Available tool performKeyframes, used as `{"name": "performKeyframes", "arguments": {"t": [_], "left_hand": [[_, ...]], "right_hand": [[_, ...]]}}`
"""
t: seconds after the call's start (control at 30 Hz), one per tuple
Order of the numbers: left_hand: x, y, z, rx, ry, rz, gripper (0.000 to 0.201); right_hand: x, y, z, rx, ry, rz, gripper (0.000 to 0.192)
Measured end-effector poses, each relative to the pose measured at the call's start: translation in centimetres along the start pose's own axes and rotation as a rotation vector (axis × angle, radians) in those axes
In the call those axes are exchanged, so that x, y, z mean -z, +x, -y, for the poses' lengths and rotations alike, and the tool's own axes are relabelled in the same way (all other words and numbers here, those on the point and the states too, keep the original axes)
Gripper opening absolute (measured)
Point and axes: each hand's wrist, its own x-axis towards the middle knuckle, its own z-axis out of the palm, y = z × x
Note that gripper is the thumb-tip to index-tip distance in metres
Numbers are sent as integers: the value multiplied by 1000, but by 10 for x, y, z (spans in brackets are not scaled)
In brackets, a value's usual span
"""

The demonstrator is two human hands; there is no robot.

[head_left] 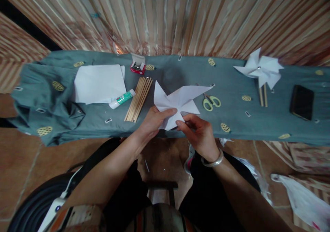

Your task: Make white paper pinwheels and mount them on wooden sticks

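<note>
Both hands grip the cut paper pinwheel (177, 103) at the near edge of the cloth-covered table (232, 122), left hand (154, 120) pinching its centre, right hand (198, 132) closed on a lower flap, folding judged underway, next needing points gathered centrally.

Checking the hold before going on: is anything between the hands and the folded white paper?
Nothing visible. The left hand and right hand both touch the folded paper directly at its near edge. The scissors lie to its right and the wooden sticks to its left, both apart from the hands.
</note>
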Motion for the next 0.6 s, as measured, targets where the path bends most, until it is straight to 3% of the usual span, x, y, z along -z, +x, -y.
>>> {"name": "performKeyframes", "arguments": {"t": [0.5, 0.6], "left_hand": [[2, -1, -2, -7, -98, 4, 37], [3, 0, -4, 14, -152, -15, 38]], "right_hand": [[-9, -3, 5, -18, -10, -87, 15], [-11, -8, 6, 17, -13, -94, 26]]}}
